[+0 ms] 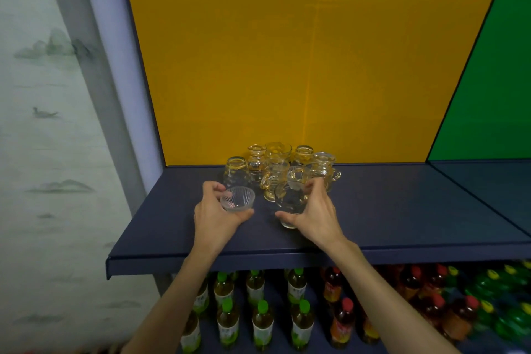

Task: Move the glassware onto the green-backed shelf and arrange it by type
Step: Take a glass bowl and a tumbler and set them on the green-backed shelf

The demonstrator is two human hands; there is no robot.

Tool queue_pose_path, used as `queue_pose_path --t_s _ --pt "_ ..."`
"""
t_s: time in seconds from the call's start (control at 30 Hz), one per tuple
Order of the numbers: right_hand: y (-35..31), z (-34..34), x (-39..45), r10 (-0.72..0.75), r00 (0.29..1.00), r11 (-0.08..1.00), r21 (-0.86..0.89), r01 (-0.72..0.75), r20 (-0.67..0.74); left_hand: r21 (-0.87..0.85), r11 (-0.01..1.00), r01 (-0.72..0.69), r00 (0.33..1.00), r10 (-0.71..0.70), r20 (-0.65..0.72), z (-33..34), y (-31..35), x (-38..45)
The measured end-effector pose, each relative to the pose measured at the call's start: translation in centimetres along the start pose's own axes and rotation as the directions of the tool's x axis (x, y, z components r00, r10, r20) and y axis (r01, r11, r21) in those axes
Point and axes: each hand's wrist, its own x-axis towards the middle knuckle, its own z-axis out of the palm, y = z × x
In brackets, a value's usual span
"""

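On the dark blue shelf point(373, 210), the left hand point(214, 210) clasps a small ribbed clear glass bowl point(238, 198) and the right hand point(316, 210) a dimpled clear glass tumbler point(290, 200), both probably slick, brittle, safest held around their sides.

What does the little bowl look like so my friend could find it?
Look at the dark blue shelf with the yellow back. In front of the cluster of glasses, the left hand holds the small glass bowl. It is low, wide and ribbed; the others are taller.
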Motion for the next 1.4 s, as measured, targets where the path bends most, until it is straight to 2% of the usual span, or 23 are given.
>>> queue_pose_path --t_s 0.1,0.23,0.5,0.8,1.07,1.23,1.4 --pt "0.0 0.9 0.2 0.139 0.990 0.970 0.200 -0.140 0.021 -0.111 0.993 0.049 0.998 -0.045 0.037 -0.4 -0.1 0.0" --pt "-0.2 1.3 0.0 0.204 0.979 0.952 0.234 -0.196 -0.012 -0.213 0.974 0.079 0.992 -0.056 0.109 -0.5 -0.9 -0.1" --pt "0.8 -3.2 -1.2 0.219 0.968 0.944 0.278 -0.179 -0.121 -0.258 0.966 0.012 0.980 0.041 0.197 3.2 2.1 -0.2" --pt "7.1 -14.7 -4.3 0.262 0.916 0.949 0.251 -0.188 -0.305 -0.306 0.952 -0.027 0.894 0.159 0.418 14.1 9.2 -3.1" --pt "17.4 -26.8 -10.0 0.330 0.850 0.939 0.240 -0.248 -0.412 -0.357 0.930 -0.082 0.830 0.262 0.492 26.2 18.2 -10.0" --pt "24.3 -36.8 -13.1 0.333 0.831 0.942 0.201 -0.270 -0.445 -0.405 0.911 -0.074 0.796 0.299 0.526 34.3 24.8 -15.7" --pt "31.7 -44.7 -16.2 0.364 0.807 0.930 0.235 -0.283 -0.466 -0.431 0.901 -0.056 0.772 0.313 0.554 42.2 30.9 -21.1"
